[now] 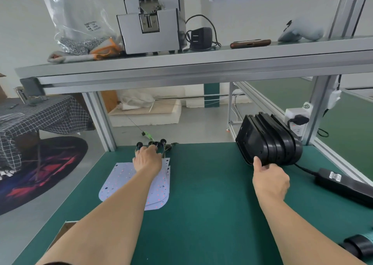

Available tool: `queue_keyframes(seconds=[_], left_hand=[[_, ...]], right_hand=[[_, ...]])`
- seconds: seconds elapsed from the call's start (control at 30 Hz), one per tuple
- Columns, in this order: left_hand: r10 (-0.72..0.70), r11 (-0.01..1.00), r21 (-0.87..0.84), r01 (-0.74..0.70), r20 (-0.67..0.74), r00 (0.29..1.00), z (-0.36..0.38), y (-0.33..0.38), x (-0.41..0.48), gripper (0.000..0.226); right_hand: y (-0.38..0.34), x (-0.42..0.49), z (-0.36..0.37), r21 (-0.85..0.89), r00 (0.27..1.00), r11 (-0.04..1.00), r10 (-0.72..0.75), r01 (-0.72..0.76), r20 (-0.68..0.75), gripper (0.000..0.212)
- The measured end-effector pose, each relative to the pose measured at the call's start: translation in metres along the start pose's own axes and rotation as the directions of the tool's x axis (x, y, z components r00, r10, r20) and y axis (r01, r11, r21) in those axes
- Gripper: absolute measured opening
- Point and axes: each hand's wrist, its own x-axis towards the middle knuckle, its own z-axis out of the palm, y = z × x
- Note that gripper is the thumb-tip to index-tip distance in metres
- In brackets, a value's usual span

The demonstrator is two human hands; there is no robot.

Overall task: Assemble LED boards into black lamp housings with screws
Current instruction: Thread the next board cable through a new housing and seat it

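Head view shows me both bare arms stretched out over the green surface (203, 214). My left hand (148, 159) reaches over the far end of the white LED boards (161, 192), which lie flat and overlapping on the left half of the surface. Its fingers point toward a cluster of small round black caps (156, 143) on thin wires at the far edge. The back of the hand hides the fingertips, so I cannot tell whether they grip anything.

My right hand (270, 181) is at the stack of black lamp housings (270, 139), which stands on edge at the far right, leaning back toward the frame post. The thumb (256, 162) presses up against the lower rim of the front housing and the other fingers curl along the bottom edge beside it, pinching that rim.

Just right of the stack a black power adapter (347, 186) lies on the surface with its cable running behind the housings. On the shelf (201, 63) above sit a grey screw feeder (149, 30), a clear bag of screws (80, 26), a black plug charger (200, 37) and a phone (250, 43).
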Motion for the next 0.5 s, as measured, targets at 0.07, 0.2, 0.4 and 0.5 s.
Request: queue_keyframes(seconds=[0.07,0.2,0.4,0.5], left_hand=[[-0.002,0.999,0.046,-0.001,0.075,0.997,0.002,0.007,0.004,0.029],[-0.050,0.996,0.083,0.043,0.086,0.995,0.010,0.011,0.003,0.028],[-0.114,0.967,-0.228,0.111,-0.002,0.993,-0.002,0.008,-0.010,0.031],[-0.037,0.954,-0.301,0.001,-0.112,0.993,-0.021,0.005,-0.020,0.029]], right_hand=[[-0.001,0.000,0.002,0.009,1.000,1.000,0.010,-0.010,-0.008,0.045],[0.001,0.000,0.002,0.039,0.999,0.999,0.018,-0.016,-0.036,0.043],[0.000,-0.005,-0.001,0.077,1.000,0.997,-0.002,0.003,-0.005,0.043],[-0.003,-0.008,-0.005,0.089,1.000,0.996,-0.016,0.014,0.021,0.043]])
